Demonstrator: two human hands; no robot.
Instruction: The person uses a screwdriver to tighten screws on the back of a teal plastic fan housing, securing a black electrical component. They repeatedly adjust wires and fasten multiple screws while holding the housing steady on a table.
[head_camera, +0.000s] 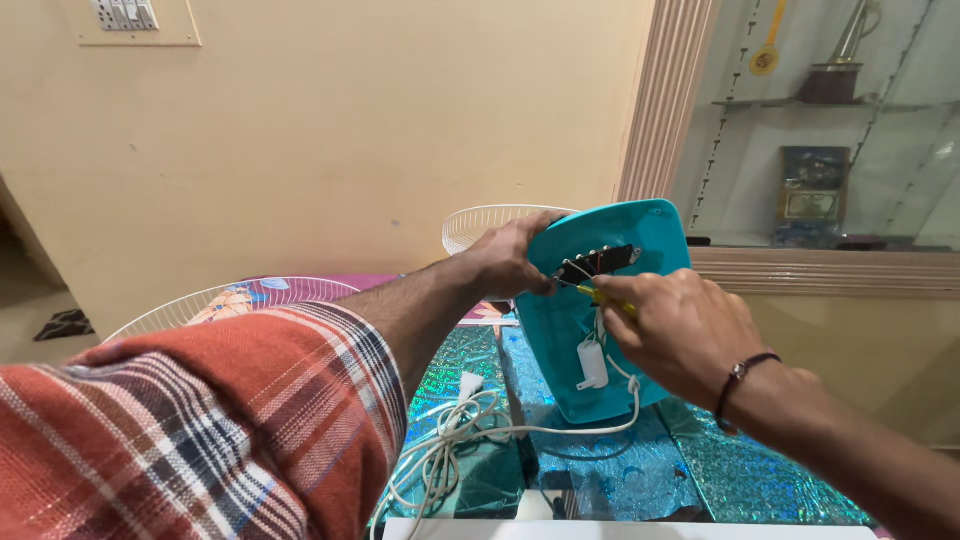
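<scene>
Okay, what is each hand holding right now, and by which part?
The left hand grips the teal fan base by its upper left edge. The right hand holds a yellow tool by its handle.

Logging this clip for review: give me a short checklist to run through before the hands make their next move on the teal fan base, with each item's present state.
1. Left hand grips the teal base at its upper edge: ok.
2. Right hand holds the yellow-handled tool: ok.
3. Tool tip meets the black switch strip: cannot tell, too small.
4. White cord lies loose and tangled under the base: not ok.
5. White plug lies on the table, out of any socket: ok.
6. Base tilted up, inside facing the camera: ok.
</scene>
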